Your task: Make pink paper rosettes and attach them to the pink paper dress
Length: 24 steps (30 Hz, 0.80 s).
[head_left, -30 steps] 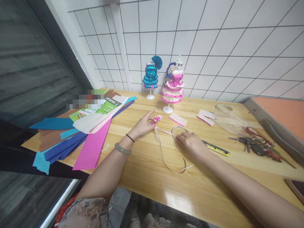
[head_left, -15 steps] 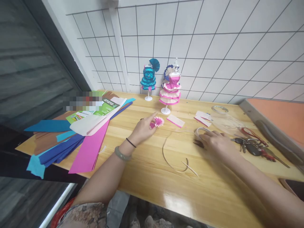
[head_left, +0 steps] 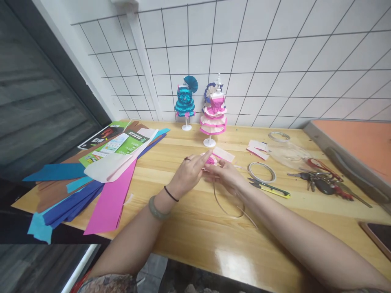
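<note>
A small pleated pink-and-white paper fan (head_left: pixel 211 160) is between my two hands, above the middle of the table. My left hand (head_left: pixel 190 173) grips it from the left, fingers pressed together. From the right, my right hand (head_left: pixel 225 174) pinches its edge; the fingertips partly cover it. Just behind lies a white paper strip with a pink edge (head_left: pixel 224 154). Thin curled strip scraps (head_left: pixel 227 212) rest below my right hand. Right of it are a roll of tape (head_left: pixel 262 172) and yellow-and-black thread snips (head_left: pixel 271 189).
Two mini dress forms stand at the back, one in teal paper (head_left: pixel 185 101), one in pink and white (head_left: pixel 214 118). Coloured crepe paper (head_left: pixel 111 199) spreads over the left side. Keys (head_left: pixel 324 183), another tape roll (head_left: pixel 279 136) and a phone (head_left: pixel 378 236) lie right.
My right hand has moved left, away from the tape roll and snips, which now lie uncovered on the table. It has joined my left hand at the paper fan.
</note>
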Each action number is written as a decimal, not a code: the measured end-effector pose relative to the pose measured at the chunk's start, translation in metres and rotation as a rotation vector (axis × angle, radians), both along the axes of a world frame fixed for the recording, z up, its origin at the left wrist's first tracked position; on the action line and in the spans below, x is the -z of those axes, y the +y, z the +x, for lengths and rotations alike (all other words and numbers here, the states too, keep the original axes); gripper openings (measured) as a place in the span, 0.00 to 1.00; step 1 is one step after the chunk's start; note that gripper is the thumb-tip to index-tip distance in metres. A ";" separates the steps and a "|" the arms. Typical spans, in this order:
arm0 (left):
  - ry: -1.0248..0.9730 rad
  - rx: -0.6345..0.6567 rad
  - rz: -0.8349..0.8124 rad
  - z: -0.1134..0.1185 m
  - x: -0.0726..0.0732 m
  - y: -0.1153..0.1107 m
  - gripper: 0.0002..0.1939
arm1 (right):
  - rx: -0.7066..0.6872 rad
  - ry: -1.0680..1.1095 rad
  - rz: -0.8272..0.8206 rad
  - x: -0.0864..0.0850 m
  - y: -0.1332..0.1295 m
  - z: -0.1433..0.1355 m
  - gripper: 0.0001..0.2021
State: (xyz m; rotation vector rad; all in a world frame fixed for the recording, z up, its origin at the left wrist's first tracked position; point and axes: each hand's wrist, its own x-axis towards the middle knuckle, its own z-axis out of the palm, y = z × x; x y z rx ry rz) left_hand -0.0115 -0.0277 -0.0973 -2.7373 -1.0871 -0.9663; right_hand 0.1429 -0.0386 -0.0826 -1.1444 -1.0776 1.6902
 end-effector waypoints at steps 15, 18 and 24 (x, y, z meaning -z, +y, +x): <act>-0.123 -0.082 -0.105 0.004 0.004 0.002 0.30 | 0.178 -0.311 0.423 0.026 0.013 0.008 0.29; -0.113 -0.148 -0.042 0.004 0.003 0.001 0.29 | 0.353 -0.337 0.513 0.023 0.011 0.006 0.20; -0.077 -0.215 0.098 0.007 0.003 -0.003 0.27 | 0.107 -0.268 0.313 0.014 0.001 0.000 0.17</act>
